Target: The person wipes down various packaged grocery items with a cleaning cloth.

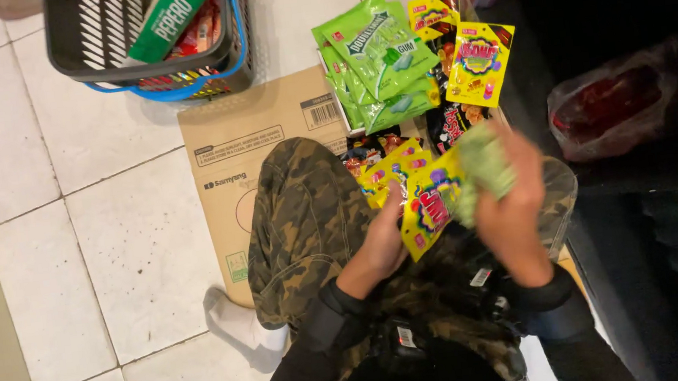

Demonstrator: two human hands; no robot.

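Near the middle of the frame, the left hand (380, 241) grips the lower left edge of a yellow candy bag (428, 202), its fingers curled around the bag's edge. The right hand (510, 196), just right of it, holds a pale green packet (483, 167) that shows only as a blur; its fingers wrap around the packet, which touches the yellow bag's right side. Both hands hover above the person's knee in camouflage trousers (304, 220), over a flattened cardboard box (244, 137) lying on the tiled floor (107, 242). Above the hands, in the upper middle, a stack of green gum bags (379, 58) lies beside another yellow candy pouch (479, 62). At the upper left stands a dark shopping basket (96, 39) holding a green box (170, 16). At right, a clear bag of red items (614, 104) sits in shadow.
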